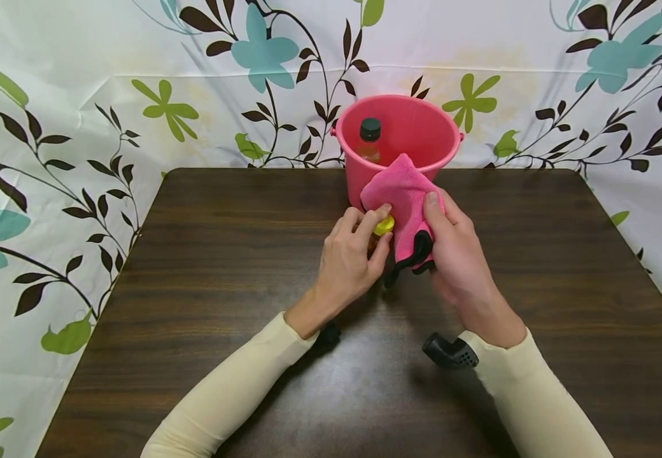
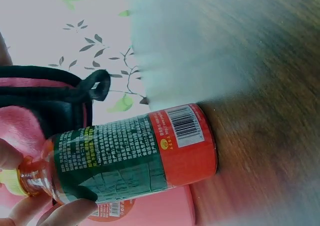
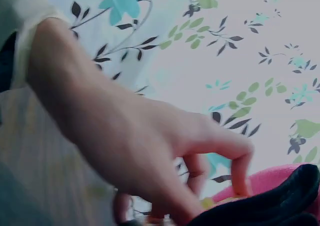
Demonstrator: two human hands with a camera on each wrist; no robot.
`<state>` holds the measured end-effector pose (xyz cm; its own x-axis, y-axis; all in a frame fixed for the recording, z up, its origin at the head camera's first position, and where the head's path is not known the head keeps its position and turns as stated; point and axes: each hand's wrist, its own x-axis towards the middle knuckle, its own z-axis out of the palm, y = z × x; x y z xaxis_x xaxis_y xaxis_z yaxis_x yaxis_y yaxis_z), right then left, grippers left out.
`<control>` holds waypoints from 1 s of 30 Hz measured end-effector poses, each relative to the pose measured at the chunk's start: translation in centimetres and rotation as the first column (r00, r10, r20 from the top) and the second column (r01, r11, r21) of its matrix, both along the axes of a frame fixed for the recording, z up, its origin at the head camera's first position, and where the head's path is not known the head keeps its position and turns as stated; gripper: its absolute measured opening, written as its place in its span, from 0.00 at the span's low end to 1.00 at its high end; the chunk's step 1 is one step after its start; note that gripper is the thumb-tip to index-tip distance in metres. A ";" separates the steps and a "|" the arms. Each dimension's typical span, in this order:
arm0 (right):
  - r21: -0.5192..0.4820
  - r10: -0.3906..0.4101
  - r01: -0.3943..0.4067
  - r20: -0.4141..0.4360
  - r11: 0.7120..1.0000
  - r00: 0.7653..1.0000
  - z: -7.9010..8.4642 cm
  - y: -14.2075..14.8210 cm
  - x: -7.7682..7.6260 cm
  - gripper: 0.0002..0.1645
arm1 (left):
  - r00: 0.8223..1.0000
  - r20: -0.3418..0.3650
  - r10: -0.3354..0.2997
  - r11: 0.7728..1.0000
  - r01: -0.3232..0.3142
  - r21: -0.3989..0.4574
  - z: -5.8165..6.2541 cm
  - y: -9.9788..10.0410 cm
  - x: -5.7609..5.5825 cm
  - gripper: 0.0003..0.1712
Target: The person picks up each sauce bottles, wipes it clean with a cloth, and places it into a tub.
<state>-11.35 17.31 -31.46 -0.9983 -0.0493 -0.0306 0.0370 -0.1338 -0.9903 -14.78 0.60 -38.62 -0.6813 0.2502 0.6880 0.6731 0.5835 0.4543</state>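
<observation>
My left hand (image 1: 349, 257) pinches the yellow cap (image 1: 385, 224) and neck of a bottle with a green and red label (image 2: 110, 161). In the left wrist view the bottle's base is against or just over the wood; I cannot tell which. My right hand (image 1: 461, 254) grips a pink cloth mitt (image 1: 402, 197) with black trim and a small loop (image 2: 100, 84), thumb on the near side. The mitt is close beside the bottle. The right wrist view shows my left hand (image 3: 140, 136) over the mitt's black edge (image 3: 260, 201).
Behind the hands a pink bucket (image 1: 359, 181) stands at the table's far edge. Inside it is a bottle with a dark cap (image 1: 370, 129). A brown wooden table (image 1: 222, 254) spreads around, with a floral sheet (image 1: 222, 114) hanging behind it.
</observation>
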 end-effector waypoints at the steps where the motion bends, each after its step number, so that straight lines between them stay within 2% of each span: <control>1: -0.003 -0.002 0.002 -0.003 1.000 1.000 0.2 0.1 0.0 0.32 | 1.000 -0.005 0.000 1.000 0.000 0.002 0.0 0.0 0.0 0.25; 5: 0.010 -0.001 0.001 0.014 1.000 1.000 0.3 0.4 -0.1 0.32 | 1.000 -0.002 -0.005 1.000 0.005 0.006 0.1 -0.1 0.0 0.26; 12: 0.028 -0.015 0.014 0.051 1.000 0.999 -0.7 0.6 -0.1 0.32 | 1.000 0.022 -0.009 1.000 0.009 -0.013 0.2 -0.2 0.0 0.27; 23: 0.041 -0.017 0.014 0.069 0.999 0.997 -1.5 0.6 -0.1 0.30 | 0.999 0.051 0.009 0.999 -0.006 -0.050 0.6 -0.5 -0.2 0.26; 30: 0.028 0.009 -0.010 0.047 1.000 0.999 -1.6 0.0 0.0 0.30 | 0.996 0.091 0.024 0.999 -0.021 -0.029 0.6 -0.5 -0.3 0.26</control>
